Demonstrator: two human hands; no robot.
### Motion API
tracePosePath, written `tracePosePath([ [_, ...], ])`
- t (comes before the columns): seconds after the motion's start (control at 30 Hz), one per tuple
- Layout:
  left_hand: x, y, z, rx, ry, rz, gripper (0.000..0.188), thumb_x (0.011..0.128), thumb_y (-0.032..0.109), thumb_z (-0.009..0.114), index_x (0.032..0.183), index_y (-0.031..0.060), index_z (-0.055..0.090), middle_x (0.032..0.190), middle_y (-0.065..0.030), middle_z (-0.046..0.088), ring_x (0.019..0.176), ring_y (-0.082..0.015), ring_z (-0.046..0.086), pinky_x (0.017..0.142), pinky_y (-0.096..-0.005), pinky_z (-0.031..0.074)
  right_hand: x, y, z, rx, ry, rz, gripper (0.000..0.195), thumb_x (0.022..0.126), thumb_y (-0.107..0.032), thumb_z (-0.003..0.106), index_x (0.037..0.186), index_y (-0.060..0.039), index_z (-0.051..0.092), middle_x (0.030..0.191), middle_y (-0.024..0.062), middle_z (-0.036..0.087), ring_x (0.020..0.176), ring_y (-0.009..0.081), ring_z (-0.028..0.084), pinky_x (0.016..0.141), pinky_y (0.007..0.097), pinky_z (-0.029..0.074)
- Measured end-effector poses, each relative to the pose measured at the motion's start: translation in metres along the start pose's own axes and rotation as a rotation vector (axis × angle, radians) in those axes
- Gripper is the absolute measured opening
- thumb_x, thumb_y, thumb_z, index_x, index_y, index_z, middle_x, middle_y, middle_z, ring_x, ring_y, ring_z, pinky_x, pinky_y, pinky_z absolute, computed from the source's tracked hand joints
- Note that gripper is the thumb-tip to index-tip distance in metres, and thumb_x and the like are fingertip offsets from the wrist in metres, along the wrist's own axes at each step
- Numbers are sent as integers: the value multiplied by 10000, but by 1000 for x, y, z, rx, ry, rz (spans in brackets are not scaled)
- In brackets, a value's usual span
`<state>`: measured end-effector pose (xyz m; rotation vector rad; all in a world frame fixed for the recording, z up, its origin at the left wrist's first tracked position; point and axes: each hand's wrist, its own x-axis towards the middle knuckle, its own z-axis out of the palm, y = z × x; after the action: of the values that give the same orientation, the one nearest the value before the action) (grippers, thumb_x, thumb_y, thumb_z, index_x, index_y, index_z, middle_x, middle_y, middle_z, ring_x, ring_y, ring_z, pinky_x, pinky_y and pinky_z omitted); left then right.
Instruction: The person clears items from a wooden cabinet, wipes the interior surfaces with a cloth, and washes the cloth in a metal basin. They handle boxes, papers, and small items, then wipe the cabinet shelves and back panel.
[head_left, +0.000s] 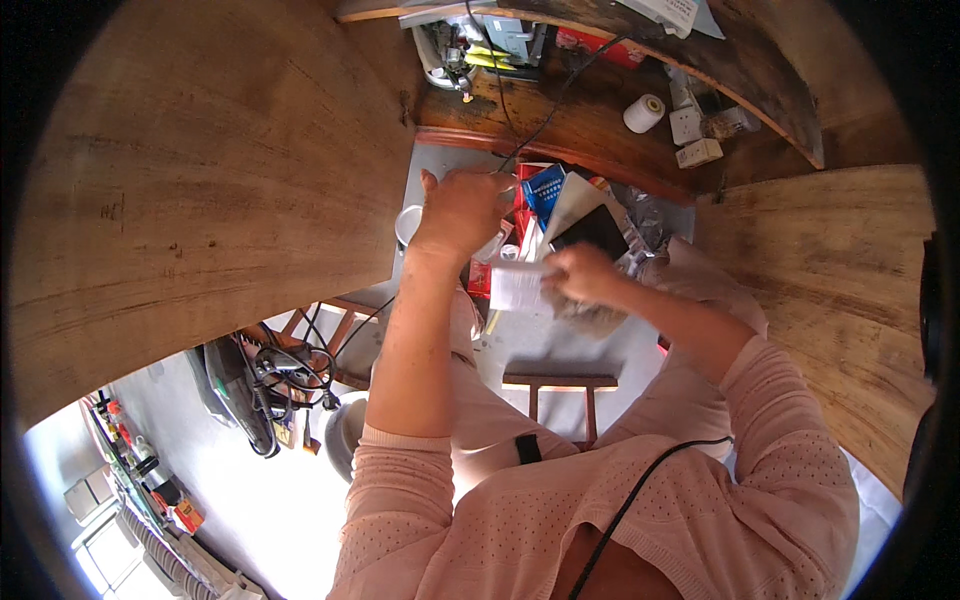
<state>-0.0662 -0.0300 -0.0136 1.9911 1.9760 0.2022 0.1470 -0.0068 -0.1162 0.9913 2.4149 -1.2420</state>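
Note:
My right hand (589, 277), blurred by motion, grips one end of a white printed packet or small box (519, 288) above the grey floor. Over the left side of a pile of goods is my left hand (463, 210), its back towards me; the fingertips are partly hidden, so I cannot tell if they hold anything. The pile has a blue box (545, 191), a black flat item (592, 232), a pale flat box or board (571, 196) and red packaging (480, 279). A white round container (409, 223) shows beside my left wrist.
Wooden panels rise at left (225, 172) and right (832, 277). A wooden shelf (570, 112) holds a thread cone (643, 114) and white sockets (699, 153). A black cable (559, 112) hangs down. A wooden stool rung (560, 381) lies between my legs; corded equipment (255, 382) stands left.

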Motion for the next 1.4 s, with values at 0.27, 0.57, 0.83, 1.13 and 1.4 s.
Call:
tracePosePath([
  [0.27,-9,-4,-8,-62,-76,-73,342,841,305,603,1173,219,597,1042,-83,648,1016,-316,595,868,-563,397,-1,47,187,-174,199,107,190,824,-249,558,903,-78,532,785,120,621,629,297,628,514,451,479],
  [0.57,-9,2,-14,-75,-196,-34,459,860,368,588,1263,162,512,1310,-83,520,1190,-319,499,945,-642,349,8,65,175,-539,142,204,320,763,-186,567,1033,-14,585,800,128,656,657,283,650,522,451,498],
  [0.83,-5,13,-21,-163,-183,6,490,824,348,627,1262,156,521,1262,-79,561,1210,-311,484,959,-604,354,20,-29,-80,306,-103,-374,209,805,-206,606,883,-27,679,766,74,674,702,146,607,671,324,497],
  [1.13,-2,11,-6,-208,-167,63,462,807,321,634,1226,147,542,1229,-92,581,1115,-315,542,894,-551,404,11,-89,-352,-715,557,348,979,663,-479,751,1413,-28,312,1185,233,581,1088,334,573,905,406,467],
  [1.4,0,12,-1,-145,-130,94,449,810,323,629,1222,168,545,1194,-71,603,1100,-296,552,857,-510,434,22,-74,-366,-742,663,404,1008,633,-459,762,1410,-17,298,1143,190,606,1035,320,605,854,409,507],
])
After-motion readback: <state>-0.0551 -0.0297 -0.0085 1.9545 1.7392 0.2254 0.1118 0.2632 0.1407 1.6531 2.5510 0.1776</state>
